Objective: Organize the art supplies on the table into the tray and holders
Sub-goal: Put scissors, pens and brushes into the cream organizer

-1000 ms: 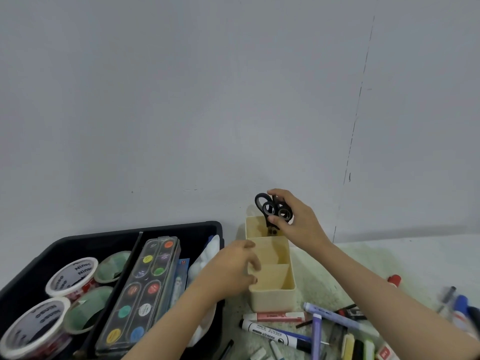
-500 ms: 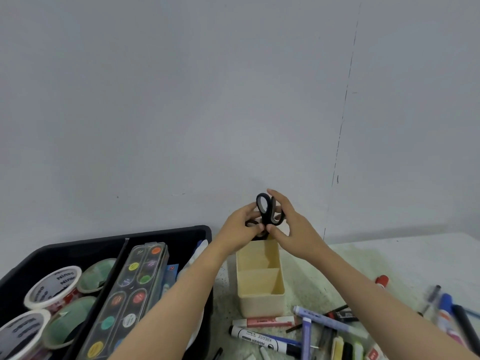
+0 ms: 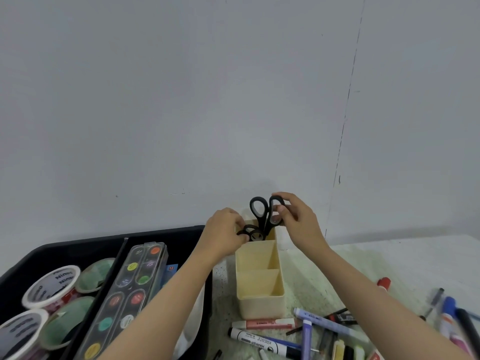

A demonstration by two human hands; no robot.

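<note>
Grey wall (image 3: 181,100) backs the cream holder (image 3: 261,305) on our speckled table (image 3: 337,266). Left hand (image 3: 226,235) pinches low scissors (image 3: 249,227); right hand (image 3: 298,222), tall scissors (image 3: 266,219).

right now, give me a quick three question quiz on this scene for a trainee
1. True or false: the right hand holds the handle of the taller scissors.
2. Which compartment of the cream holder do those scissors stand in? A) nearest B) middle C) farthest
3. Short answer: what does the left hand pinch?

Key: 1 true; 2 C; 3 the shorter scissors, in the same compartment.
</note>
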